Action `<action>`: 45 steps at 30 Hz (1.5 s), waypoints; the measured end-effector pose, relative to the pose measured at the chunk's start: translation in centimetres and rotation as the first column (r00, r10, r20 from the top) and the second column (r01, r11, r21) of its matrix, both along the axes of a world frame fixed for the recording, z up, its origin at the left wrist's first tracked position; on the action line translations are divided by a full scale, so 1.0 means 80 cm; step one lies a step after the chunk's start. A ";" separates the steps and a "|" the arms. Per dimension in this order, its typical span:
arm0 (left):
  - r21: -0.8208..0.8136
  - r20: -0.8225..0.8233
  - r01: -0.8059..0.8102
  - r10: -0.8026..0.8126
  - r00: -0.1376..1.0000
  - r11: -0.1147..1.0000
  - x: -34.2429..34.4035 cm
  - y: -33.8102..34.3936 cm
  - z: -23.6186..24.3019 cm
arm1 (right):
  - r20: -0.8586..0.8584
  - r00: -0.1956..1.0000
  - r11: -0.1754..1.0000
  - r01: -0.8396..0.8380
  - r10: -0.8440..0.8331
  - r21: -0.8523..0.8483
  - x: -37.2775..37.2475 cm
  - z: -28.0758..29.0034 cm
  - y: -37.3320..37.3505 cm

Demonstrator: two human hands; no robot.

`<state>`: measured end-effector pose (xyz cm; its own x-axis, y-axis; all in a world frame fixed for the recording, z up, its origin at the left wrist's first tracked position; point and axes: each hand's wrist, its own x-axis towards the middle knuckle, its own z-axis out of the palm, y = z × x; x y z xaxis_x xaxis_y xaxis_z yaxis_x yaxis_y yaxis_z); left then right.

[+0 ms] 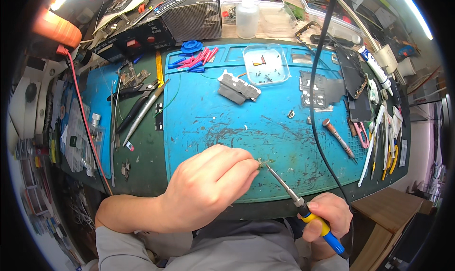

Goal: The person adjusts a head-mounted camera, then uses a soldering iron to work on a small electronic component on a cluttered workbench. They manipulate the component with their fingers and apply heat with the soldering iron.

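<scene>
My right hand (pixel 328 215) is closed round the yellow and blue handle of a soldering iron (pixel 283 183). Its metal tip points up and left, meeting or nearly meeting a small brownish part (pixel 263 164) just above the blue work mat (pixel 213 124). My left hand (pixel 213 183) has its fingers pinched together beside that part. The back of the hand hides most of the fingertips, and what they grip is too small to name. From the soldering iron's handle a black cable loops up across the right of the mat.
A clear tray (pixel 266 79) of tiny screws lies at the mat's far side, near a grey shielded part (pixel 237 88) and pink and blue tubes (pixel 196 60). A copper-handled screwdriver (pixel 337 139) rests at right; pliers (pixel 137 93) lie left. Behind stands a white bottle (pixel 247 17).
</scene>
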<state>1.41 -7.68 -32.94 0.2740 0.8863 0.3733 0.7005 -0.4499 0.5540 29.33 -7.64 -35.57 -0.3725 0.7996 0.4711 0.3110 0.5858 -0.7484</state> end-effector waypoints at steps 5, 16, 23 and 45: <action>-0.048 -0.002 0.031 -0.031 1.000 0.998 -0.003 0.002 0.010 | -0.079 0.995 0.998 -0.054 0.056 0.030 0.002 0.001 0.008; -0.034 -0.028 0.037 -0.037 0.999 0.999 -0.002 0.006 0.011 | -0.034 0.995 0.993 -0.093 0.096 0.067 0.001 0.003 0.016; -0.017 -0.036 0.043 -0.044 0.998 0.999 0.000 0.007 0.012 | -0.008 0.996 0.990 -0.088 0.089 0.111 0.000 0.000 0.012; -0.122 0.070 0.029 -0.021 0.997 0.992 0.000 0.005 0.003 | -0.004 0.997 0.990 -0.071 0.072 0.119 0.003 0.000 0.009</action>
<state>1.38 -7.28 -32.69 0.2739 0.9200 0.2804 0.6483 -0.3920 0.6528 29.57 -6.94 -35.59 -0.4225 0.7092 0.5644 0.2591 0.6912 -0.6746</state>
